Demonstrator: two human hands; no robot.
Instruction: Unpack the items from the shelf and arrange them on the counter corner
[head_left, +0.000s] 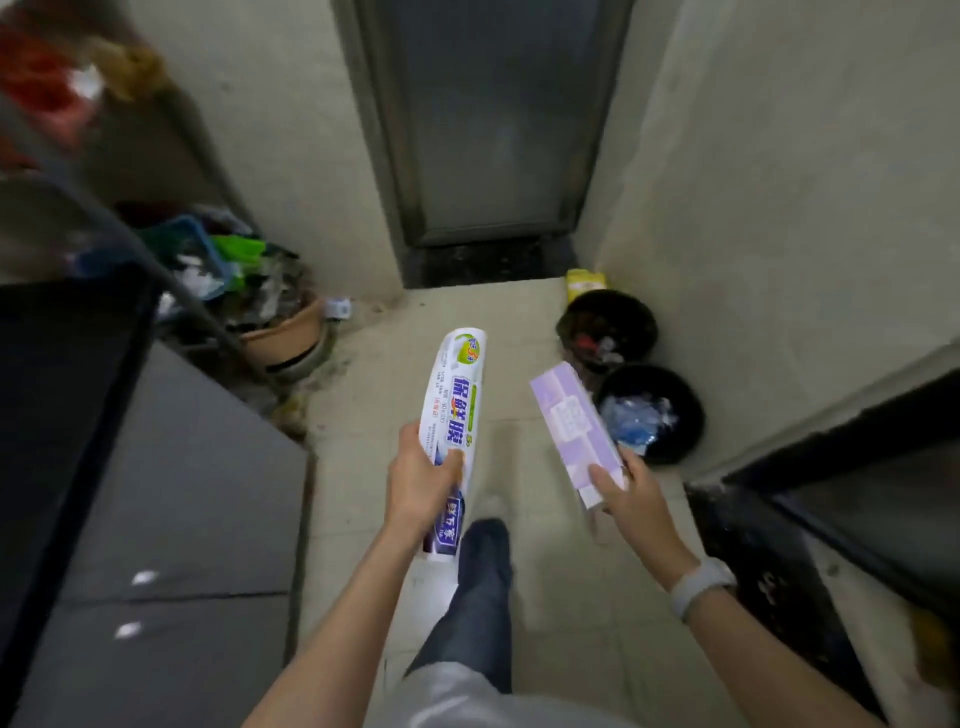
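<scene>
My left hand grips a long white roll of cling film with blue print, held lengthwise above the tiled floor. My right hand holds a slim lilac and white box by its near end, pointing away from me. Both items hang in the air over the floor in the middle of the view. A dark shelf edge runs along the left side. A black counter edge shows at the right.
Two black bins with rubbish stand by the right wall. A grey door is straight ahead. A clay pot and a blue basket of clutter sit at the left corner. My leg is below.
</scene>
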